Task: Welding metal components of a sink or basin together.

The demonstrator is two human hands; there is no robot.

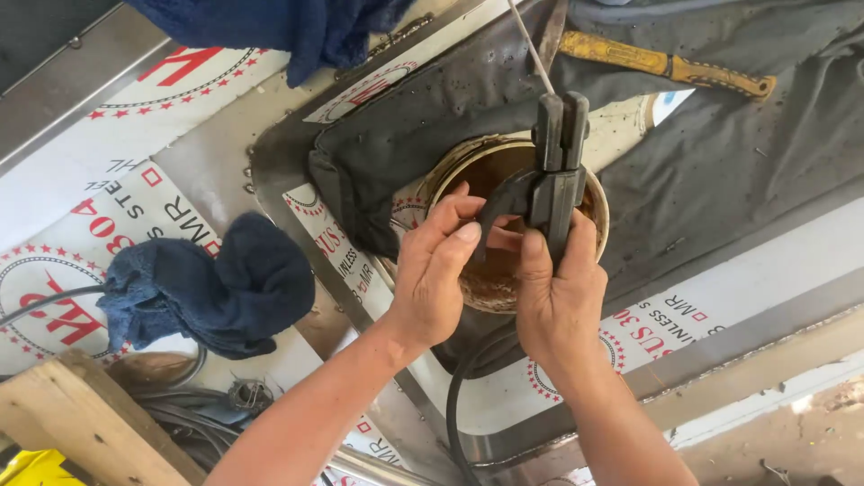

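A black welding electrode holder point(556, 166) is gripped by both hands over a round rusty opening point(493, 270) in a steel sheet. My right hand point(558, 292) wraps the holder's handle from below. My left hand point(436, 265) presses its curved lever with thumb and fingers. A thin grey welding rod point(531, 49) sticks up from the holder's jaws toward the top edge. A black cable point(463, 405) runs down from the handle between my forearms.
A dark grey cloth point(720, 153) covers the sheet's upper right, with a yellow-handled hammer point(666, 65) on it. A blue rag point(211, 288) lies at left, another blue cloth point(288, 27) at top. A wooden block point(85, 418) and coiled cables point(193, 418) sit lower left.
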